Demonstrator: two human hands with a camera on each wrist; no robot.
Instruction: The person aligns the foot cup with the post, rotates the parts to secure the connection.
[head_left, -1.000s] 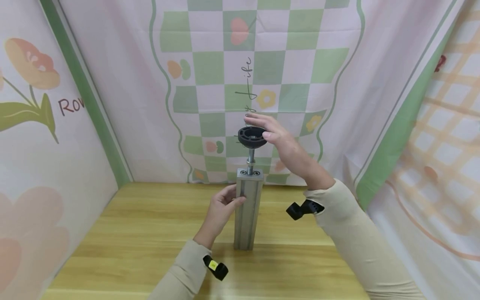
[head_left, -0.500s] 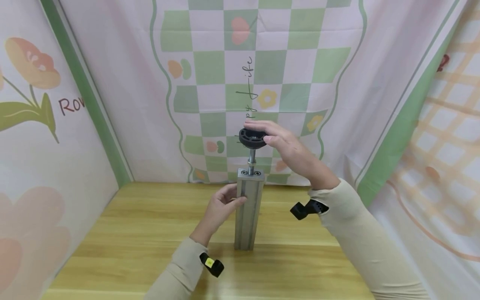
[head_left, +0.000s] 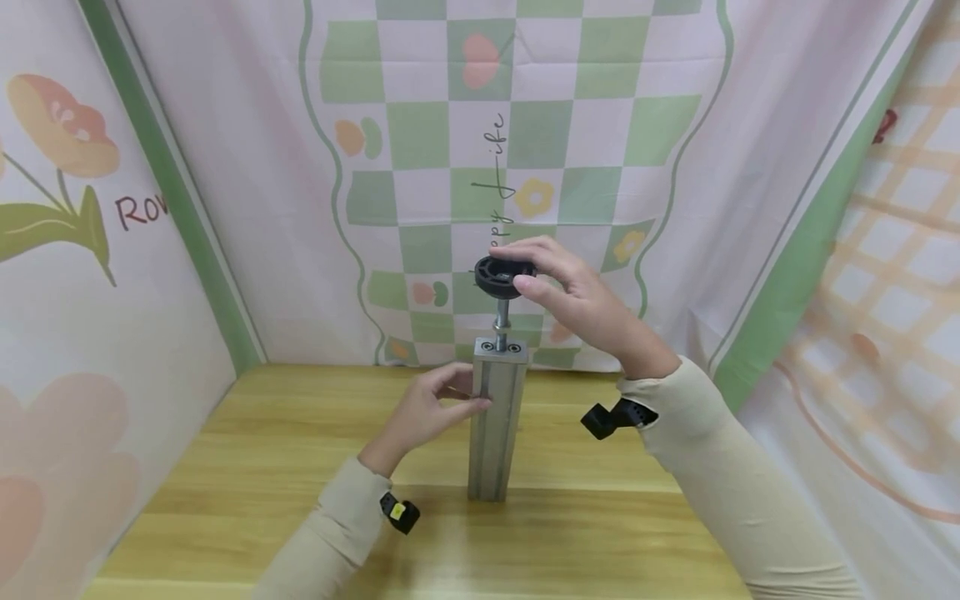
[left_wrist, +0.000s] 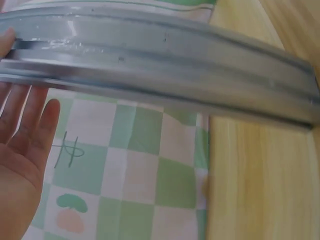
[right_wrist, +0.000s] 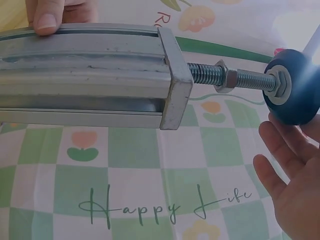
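Note:
An aluminium profile stands upright on the table, with an end plate on top. From that plate rises a threaded rod carrying a hex nut. The rod ends in a round black levelling foot. My left hand holds the profile at its upper part, thumb on the near side and fingers on the far side. At the foot's right side, my right hand pinches the rim between thumb and fingers. In the right wrist view, its lower fingers extend free of the foot.
The wooden table reaches to a patterned curtain close behind the profile. More fabric hangs at the left and right. Black wrist mounts stick out from both sleeves.
My right thumb has moved left along the foot's rim, and the fingers bend more around it. The left wrist has swung left, with its hand still at the profile. The profile stays put.

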